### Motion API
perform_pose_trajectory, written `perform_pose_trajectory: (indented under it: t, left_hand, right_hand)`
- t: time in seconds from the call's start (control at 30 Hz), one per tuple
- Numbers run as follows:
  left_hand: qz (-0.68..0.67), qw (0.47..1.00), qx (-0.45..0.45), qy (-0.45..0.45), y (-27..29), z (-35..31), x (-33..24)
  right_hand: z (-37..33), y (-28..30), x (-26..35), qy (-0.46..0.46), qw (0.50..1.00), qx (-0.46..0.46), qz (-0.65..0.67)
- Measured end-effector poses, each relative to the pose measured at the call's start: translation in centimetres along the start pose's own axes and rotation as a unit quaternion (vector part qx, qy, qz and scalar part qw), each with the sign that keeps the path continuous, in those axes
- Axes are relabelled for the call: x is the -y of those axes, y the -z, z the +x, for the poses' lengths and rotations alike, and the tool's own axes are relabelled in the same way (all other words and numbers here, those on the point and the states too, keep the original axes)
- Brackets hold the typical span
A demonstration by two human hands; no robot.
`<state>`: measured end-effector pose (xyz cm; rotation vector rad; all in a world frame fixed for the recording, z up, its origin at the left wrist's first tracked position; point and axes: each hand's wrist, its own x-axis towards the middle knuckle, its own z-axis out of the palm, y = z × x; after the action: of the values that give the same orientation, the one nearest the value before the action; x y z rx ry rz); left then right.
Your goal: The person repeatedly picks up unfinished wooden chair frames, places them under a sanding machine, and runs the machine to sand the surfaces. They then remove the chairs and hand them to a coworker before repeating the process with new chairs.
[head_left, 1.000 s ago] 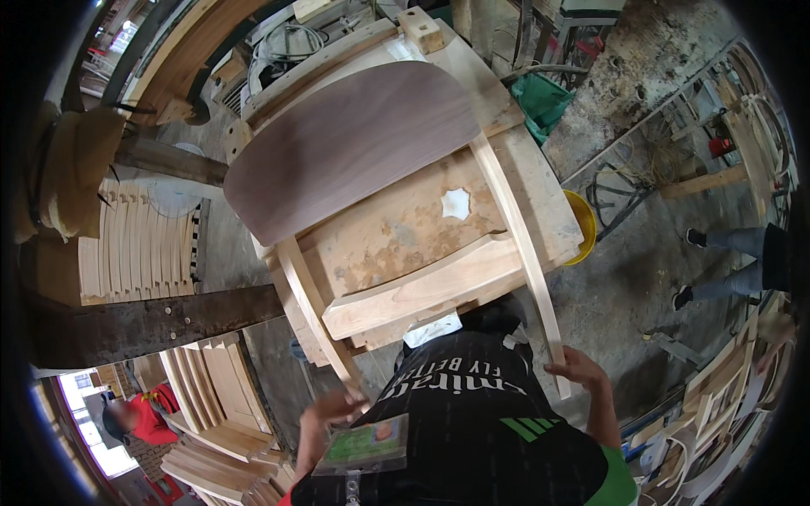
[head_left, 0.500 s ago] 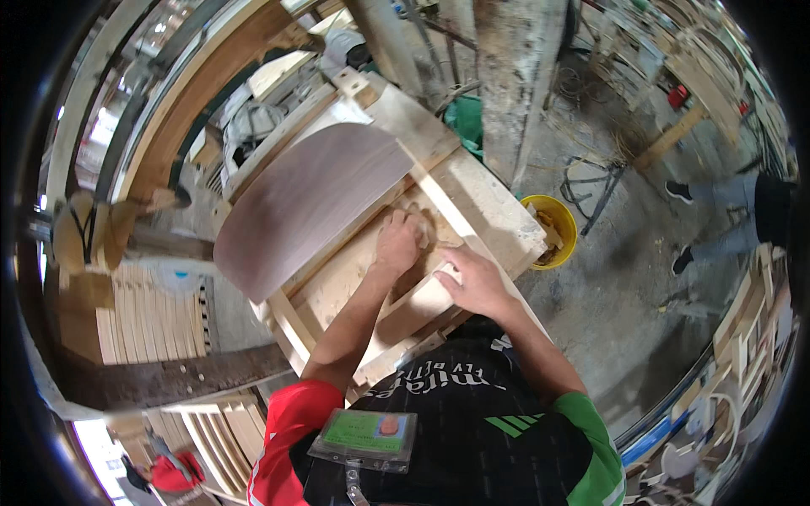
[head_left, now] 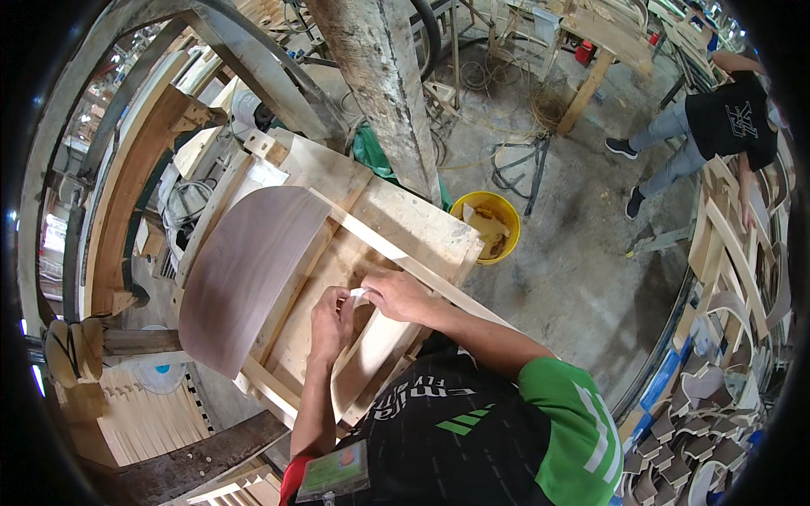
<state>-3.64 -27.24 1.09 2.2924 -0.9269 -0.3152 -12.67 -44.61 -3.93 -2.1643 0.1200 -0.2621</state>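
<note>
My left hand (head_left: 332, 325) and my right hand (head_left: 395, 296) meet over a wooden work frame (head_left: 384, 239). Fingers of both are closed around a small white piece (head_left: 360, 292), perhaps folded paper or cloth; its exact kind is too small to tell. A thick pale wooden block (head_left: 369, 352) lies just below my hands, close to my body. To the left of them, a greyish-brown wooden panel with a rounded outline (head_left: 253, 274) rests across the frame.
A yellow bucket (head_left: 512, 246) with scraps in it stands beyond the bench's right corner, near a worn post (head_left: 371, 93). Another person (head_left: 717, 118) stands at the far right by stacked curved wooden parts (head_left: 717, 396). Cables (head_left: 481, 76) lie on the floor.
My right hand has left the wooden block and joined my left around the small white piece. The left has drawn back from the frame's inside. The whole view has swung to the right.
</note>
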Motion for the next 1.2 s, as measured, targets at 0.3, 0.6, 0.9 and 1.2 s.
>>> perform_pose_trajectory:
  t: [0.3, 0.6, 0.9, 1.2]
  left_hand:
    - [-0.155, 0.983, 0.023, 0.1, -0.9, -0.7, 1.9]
    - [-0.256, 0.948, -0.025, 0.189, -2.6, -2.0, 8.2]
    - [-0.272, 0.955, -0.066, 0.103, -1.6, 3.4, -0.2]
    - [-0.353, 0.911, -0.066, 0.202, -2.1, 12.2, 2.8]
  right_hand:
    - [1.4, -1.2, 0.3, 0.082, 0.992, -0.037, 0.086]
    - [3.7, 1.7, 3.3, 0.002, 0.955, -0.161, 0.249]
    - [4.0, -1.2, 1.2, -0.085, 0.924, -0.197, 0.318]
    - [2.5, 3.8, -1.1, -0.009, 0.957, -0.285, -0.051]
